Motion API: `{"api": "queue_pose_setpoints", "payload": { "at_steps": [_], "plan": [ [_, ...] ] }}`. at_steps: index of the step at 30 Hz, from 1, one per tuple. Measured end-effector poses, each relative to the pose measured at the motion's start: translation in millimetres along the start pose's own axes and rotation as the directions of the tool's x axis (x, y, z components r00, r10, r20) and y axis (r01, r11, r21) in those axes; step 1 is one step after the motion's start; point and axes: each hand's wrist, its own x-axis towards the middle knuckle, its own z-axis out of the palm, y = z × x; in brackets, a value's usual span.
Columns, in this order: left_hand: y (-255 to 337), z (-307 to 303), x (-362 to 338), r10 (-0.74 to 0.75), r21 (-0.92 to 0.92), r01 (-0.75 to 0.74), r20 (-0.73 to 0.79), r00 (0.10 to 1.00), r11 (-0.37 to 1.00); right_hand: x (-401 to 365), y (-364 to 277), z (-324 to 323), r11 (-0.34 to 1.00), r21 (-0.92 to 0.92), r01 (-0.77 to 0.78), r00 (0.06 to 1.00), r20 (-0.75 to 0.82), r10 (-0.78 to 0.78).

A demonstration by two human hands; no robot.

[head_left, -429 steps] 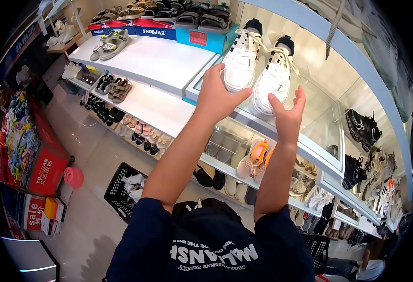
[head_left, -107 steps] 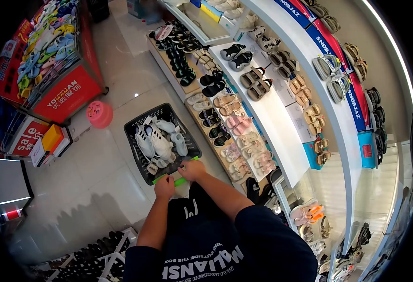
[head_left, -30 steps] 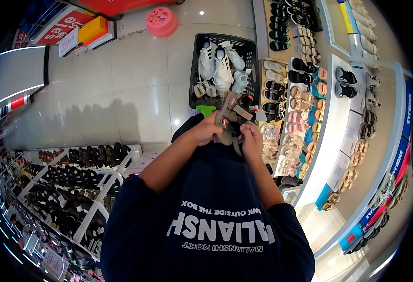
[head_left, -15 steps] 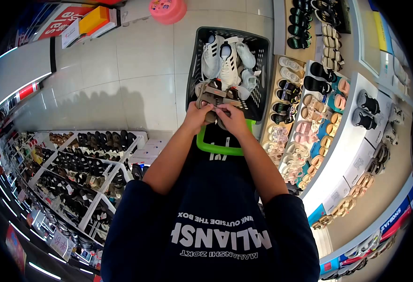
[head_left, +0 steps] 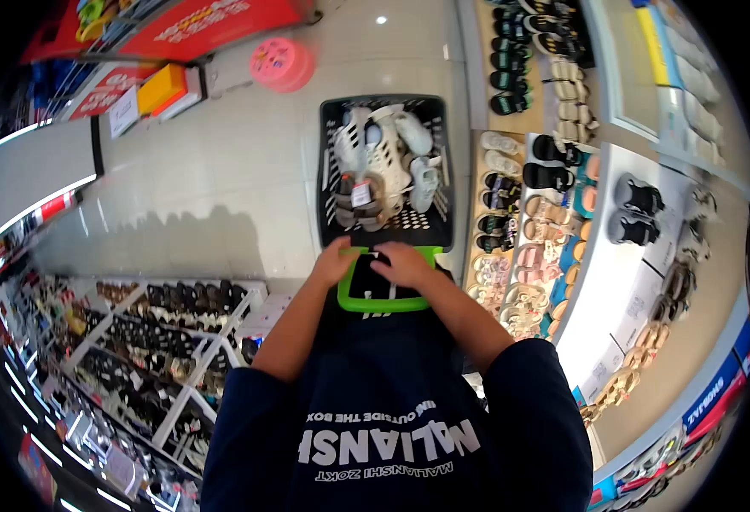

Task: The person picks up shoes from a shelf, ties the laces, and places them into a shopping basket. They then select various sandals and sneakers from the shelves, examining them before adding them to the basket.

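Note:
A black shopping basket [head_left: 327, 128] with a raised green handle [head_left: 383, 305] stands directly in front of me. Inside lie a white sneaker with black stripes [head_left: 384, 162], pale mesh-like shoes [head_left: 424, 183] and a pair of brown sandals [head_left: 346, 203] bearing a white tag. My left hand [head_left: 332, 261] is at the handle's left end, beside the basket's near rim, fingers loosely bent and apart. Over the handle's opening, my right hand [head_left: 402, 263] has its thumb apart from its bent fingers. A small white patch shows by its fingertips. Both hands are off the sandals.
Sandals fill the display shelves [head_left: 499, 158] close on the right. At lower left stands a white rack [head_left: 189, 408] holding rows of dark shoes. A pink stool [head_left: 282, 65] is beyond the basket, with a red sale display [head_left: 204, 30] behind it.
The brown sandals have left my hands and now lie in the basket's near left part. Both hands have drawn back toward me, over the handle. The view has shifted slightly.

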Motion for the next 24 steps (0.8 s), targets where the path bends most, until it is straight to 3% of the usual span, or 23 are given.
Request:
{"api": "queue_pose_setpoints", "payload": {
  "at_steps": [1,2,3,5,7,10,13,14,17,21,24],
  "plan": [
    [-6,11,-13,0.124,0.018,-0.125,0.021,0.992,0.992,-18,-1,-3,1.000,0.013,-0.021,1.000,-0.015,0.021],
    [17,10,-35,0.160,0.135,-0.171,0.090,0.983,0.976,-36,-4,-10,1.000,-0.006,-0.028,0.999,-0.037,0.028],
    [43,12,-59,0.159,0.054,-0.166,0.111,0.981,0.985,-53,-12,-23,0.996,-0.058,-0.067,0.998,-0.010,0.067],
    [70,10,-78,0.183,0.127,-0.227,0.289,0.940,0.966,-74,-14,-33,0.992,-0.098,-0.080,0.997,-0.021,0.078],
    [88,8,-84,0.267,0.343,-0.356,0.279,0.922,0.869,-72,-10,-32,0.994,-0.061,-0.085,0.988,-0.134,0.077],
    [81,10,-57,0.393,0.484,-0.419,0.160,0.906,0.768,-56,-20,-40,0.981,-0.162,-0.105,0.975,-0.211,0.070],
    [92,3,-42,0.352,0.506,-0.429,0.244,0.904,0.749,-45,-22,-52,0.975,-0.070,-0.210,0.968,-0.158,0.197],
    [97,-1,-37,0.373,0.506,-0.450,0.252,0.893,0.736,-39,-15,-51,0.979,-0.110,-0.171,0.968,-0.201,0.147],
    [117,-16,-26,0.393,0.502,-0.467,0.254,0.884,0.728,-19,-17,-62,0.968,-0.028,-0.250,0.953,-0.186,0.241],
    [129,-36,6,0.501,0.480,-0.563,0.264,0.824,0.673,6,-21,-70,0.964,0.030,-0.263,0.870,-0.425,0.250],
    [152,-53,24,0.536,0.521,-0.615,0.316,0.783,0.591,29,-30,-87,0.935,0.029,-0.352,0.813,-0.485,0.321]
  ]
}}
